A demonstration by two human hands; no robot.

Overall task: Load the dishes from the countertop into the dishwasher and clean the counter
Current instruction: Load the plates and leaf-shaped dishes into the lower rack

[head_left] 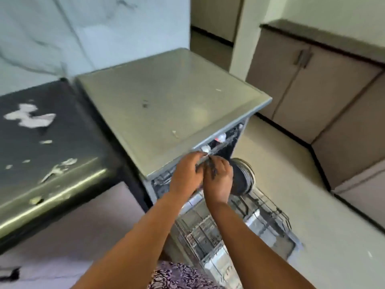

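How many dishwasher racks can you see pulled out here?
2. The upper rack sits just under the dishwasher's top, where both hands reach its front edge. The lower rack is pulled out below, near the floor. The picture is blurred, so another may be hidden inside.

Grey, dull silver top on the dishwasher [173,97], with a dark speck near the middle and pale flecks toward its front edge. To the left, a glossy black countertop [52,147] splashed with white patches. Behind, a white wall [93,24] veined in grey like marble. A round black dish [241,178] with a pale rim hangs off the dishwasher's front corner. Below it, a grey wire rack [239,232]. Taupe cabinets [312,80] edged in black on the right, and purple-and-black patterned fabric [179,276] at the bottom.
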